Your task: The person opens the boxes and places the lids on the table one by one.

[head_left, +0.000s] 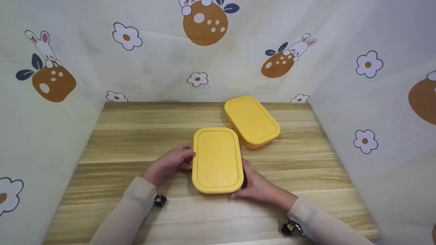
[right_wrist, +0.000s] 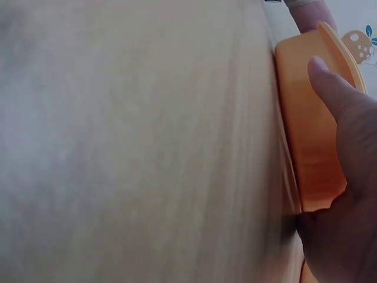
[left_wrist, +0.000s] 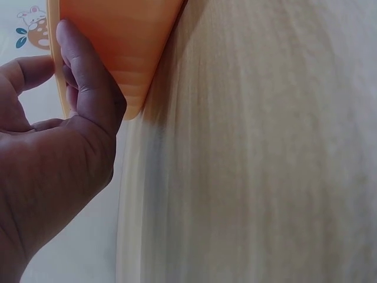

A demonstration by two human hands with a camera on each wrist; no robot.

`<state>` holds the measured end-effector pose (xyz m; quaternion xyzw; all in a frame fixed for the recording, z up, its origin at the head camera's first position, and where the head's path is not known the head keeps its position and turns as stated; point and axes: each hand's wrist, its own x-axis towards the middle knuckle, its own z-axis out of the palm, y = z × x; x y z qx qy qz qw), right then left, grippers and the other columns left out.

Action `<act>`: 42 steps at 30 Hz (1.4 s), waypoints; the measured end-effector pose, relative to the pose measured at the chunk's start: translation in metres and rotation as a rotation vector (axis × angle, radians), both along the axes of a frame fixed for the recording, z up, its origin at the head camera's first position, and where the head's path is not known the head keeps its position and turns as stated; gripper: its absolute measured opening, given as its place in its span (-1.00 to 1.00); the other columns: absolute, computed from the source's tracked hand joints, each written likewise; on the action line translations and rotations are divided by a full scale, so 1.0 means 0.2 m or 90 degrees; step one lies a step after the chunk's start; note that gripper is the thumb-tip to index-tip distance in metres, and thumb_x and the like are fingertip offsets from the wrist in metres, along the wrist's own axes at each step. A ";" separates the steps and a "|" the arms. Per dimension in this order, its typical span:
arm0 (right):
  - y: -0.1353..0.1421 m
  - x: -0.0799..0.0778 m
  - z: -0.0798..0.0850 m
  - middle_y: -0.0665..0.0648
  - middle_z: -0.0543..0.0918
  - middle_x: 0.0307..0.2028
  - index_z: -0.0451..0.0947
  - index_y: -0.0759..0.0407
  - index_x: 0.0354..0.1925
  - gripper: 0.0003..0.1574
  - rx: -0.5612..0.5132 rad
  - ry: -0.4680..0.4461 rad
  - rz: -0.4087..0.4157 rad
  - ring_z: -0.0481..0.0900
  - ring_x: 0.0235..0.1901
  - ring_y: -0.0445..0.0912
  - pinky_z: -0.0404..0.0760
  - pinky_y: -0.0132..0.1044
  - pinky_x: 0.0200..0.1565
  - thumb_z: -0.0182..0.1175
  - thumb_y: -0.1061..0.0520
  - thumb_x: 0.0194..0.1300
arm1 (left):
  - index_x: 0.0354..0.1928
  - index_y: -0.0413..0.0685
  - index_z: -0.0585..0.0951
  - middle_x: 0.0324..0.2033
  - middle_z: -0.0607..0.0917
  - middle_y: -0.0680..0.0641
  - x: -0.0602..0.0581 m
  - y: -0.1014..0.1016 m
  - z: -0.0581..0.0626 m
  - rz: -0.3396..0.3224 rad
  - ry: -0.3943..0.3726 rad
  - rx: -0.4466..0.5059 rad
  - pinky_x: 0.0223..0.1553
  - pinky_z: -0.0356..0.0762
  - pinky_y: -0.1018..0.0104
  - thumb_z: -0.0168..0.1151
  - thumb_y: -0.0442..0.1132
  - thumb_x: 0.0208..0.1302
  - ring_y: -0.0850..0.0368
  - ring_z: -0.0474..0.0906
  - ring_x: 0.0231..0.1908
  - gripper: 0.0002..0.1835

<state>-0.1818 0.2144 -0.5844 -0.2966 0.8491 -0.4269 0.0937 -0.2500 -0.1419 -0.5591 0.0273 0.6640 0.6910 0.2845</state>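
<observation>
A yellow rectangular lidded box (head_left: 218,160) with rounded corners sits on the wooden table between both hands. On its left side, my left hand (head_left: 172,161) pinches the rim; the left wrist view shows the thumb at the lid's edge (left_wrist: 59,88) and the fingers under it against the box wall (left_wrist: 132,47). My right hand (head_left: 259,185) grips the near right corner, its thumb along the front wall (right_wrist: 303,118) and its other fingers along the right side, partly hidden. A second yellow lidded box (head_left: 252,119) lies at an angle just behind, to the right.
The wood-grain table (head_left: 136,126) is enclosed by pale cloth walls (head_left: 153,64) printed with rabbits, fruit and flowers. A small dark camera (head_left: 160,200) is strapped at the left wrist and another device (head_left: 289,227) at the right.
</observation>
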 end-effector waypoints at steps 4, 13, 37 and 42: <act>-0.03 0.01 -0.01 0.07 0.08 0.74 -0.19 -0.05 0.82 0.83 -0.033 0.005 -0.012 0.09 0.68 0.01 0.10 -0.12 0.64 0.85 -0.06 -0.05 | -0.08 -0.12 0.52 -0.33 0.64 -0.04 0.00 0.00 -0.01 -0.003 -0.002 -0.003 -0.33 0.71 0.35 0.17 -0.30 0.52 0.16 0.60 -0.33 -0.94; -0.11 0.06 0.07 0.34 0.12 0.69 -0.10 0.30 0.77 0.77 -0.091 -0.003 -0.029 0.13 0.65 0.19 0.03 -0.36 0.59 0.84 0.25 -0.14 | -0.12 -0.12 0.49 -0.36 0.61 -0.04 0.00 0.00 0.00 -0.010 -0.001 0.015 -0.36 0.69 0.37 0.15 -0.32 0.48 0.16 0.57 -0.37 -0.95; -0.11 0.06 0.00 0.20 0.21 0.66 -0.10 0.14 0.79 0.80 -0.131 -0.039 -0.053 0.21 0.62 0.08 0.08 -0.38 0.58 0.86 0.19 -0.14 | -0.15 -0.06 0.48 -0.35 0.61 -0.05 0.01 0.00 0.04 -0.008 0.016 -0.048 -0.32 0.71 0.30 0.18 -0.25 0.52 0.12 0.60 -0.34 -0.93; -0.14 0.11 0.13 0.33 0.25 0.62 -0.06 0.39 0.73 0.70 -0.149 -0.044 -0.052 0.27 0.58 0.17 0.13 -0.45 0.54 0.81 0.34 -0.13 | -0.12 -0.08 0.46 -0.29 0.59 -0.08 0.02 -0.01 0.07 0.007 0.064 -0.102 -0.22 0.70 0.20 0.21 -0.17 0.60 0.06 0.59 -0.29 -0.83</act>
